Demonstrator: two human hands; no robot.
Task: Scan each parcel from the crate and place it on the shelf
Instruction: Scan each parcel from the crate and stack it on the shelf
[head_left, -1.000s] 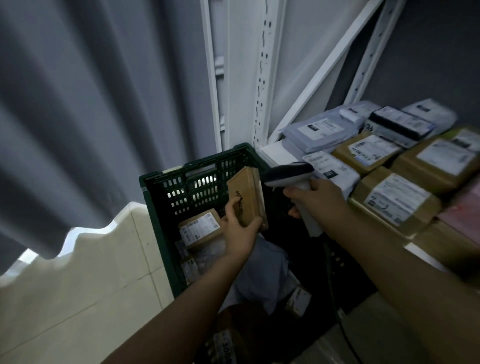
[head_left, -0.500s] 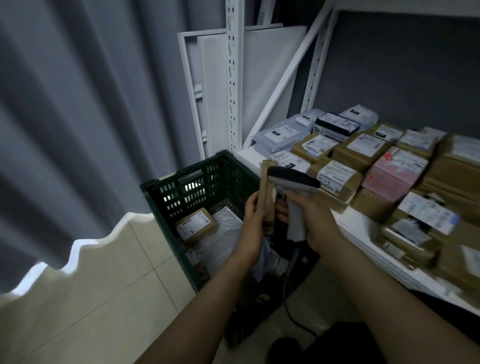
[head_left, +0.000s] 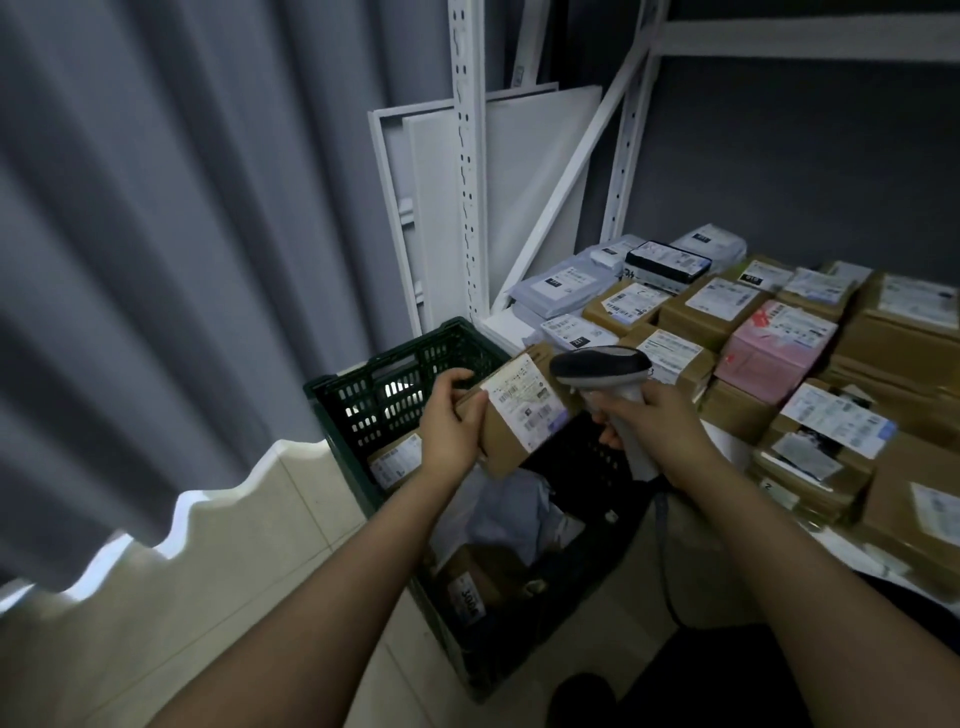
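From the head camera, the person's left grip (head_left: 451, 415) is clasped round the near end of a brown cardboard parcel (head_left: 521, 422), thumb on top, fingers curled under. The parcel is held in the air above the dark green crate (head_left: 375, 375), tilted, its white label facing up. The right grip (head_left: 661, 427) is clenched round the handle of a grey handheld scanner (head_left: 600, 367). The scanner's dark head sits just beside the parcel's far corner and points across the label. A cable (head_left: 666, 571) hangs from the handle towards the floor (head_left: 208, 571).

The crate stands on the floor against the end of the white metal shelf (head_left: 500, 326). Inside it lie another brown box (head_left: 396, 459) with a label, a crumpled grey mailer bag (head_left: 511, 514) and more parcels lower down in shadow.

On the shelf to the right, labelled parcels are packed close together: brown boxes, pale grey bags at the back, and one pink box (head_left: 775, 349) among them. White panels (head_left: 524, 182) lean behind the shelf upright. A grey curtain (head_left: 156, 208) hangs on the left, its hem just above the tiles.
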